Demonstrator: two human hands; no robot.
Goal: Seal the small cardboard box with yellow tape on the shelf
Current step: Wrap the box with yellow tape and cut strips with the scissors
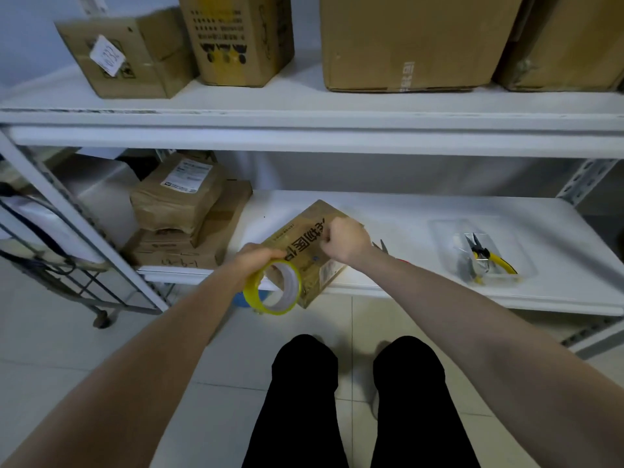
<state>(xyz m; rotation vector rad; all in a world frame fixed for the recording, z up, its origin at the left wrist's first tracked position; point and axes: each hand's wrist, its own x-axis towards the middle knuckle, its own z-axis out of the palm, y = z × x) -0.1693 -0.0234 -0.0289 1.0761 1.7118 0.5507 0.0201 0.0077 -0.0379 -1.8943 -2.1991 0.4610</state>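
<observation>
Small cardboard box (299, 236) down on the lower shelf (405, 211), right at the front edge, turned cornerwise, near corner poking out past the lip. Printed side up. Left hand (258, 260) clamped over the top of the yellow tape roll (250, 292), gripping it firm, roll on edge just in front of the box's near left side. Right hand (344, 239) on top of the box, fingers curled tight, knuckles up. Can't tell whether pinching a tape end or nothing at all. Scissors (381, 246) just behind the right wrist, mostly hidden. Further right, well apart, a clear tray (442, 231) with yellow-handled pliers (496, 261) inside. Off to the left on the same shelf, a stack of brown parcels (189, 211). Up on the shelf above, 4 bigger cartons (405, 38) in a row. Below, 2 legs in black trousers (304, 400) over pale floor tiles (101, 349).
</observation>
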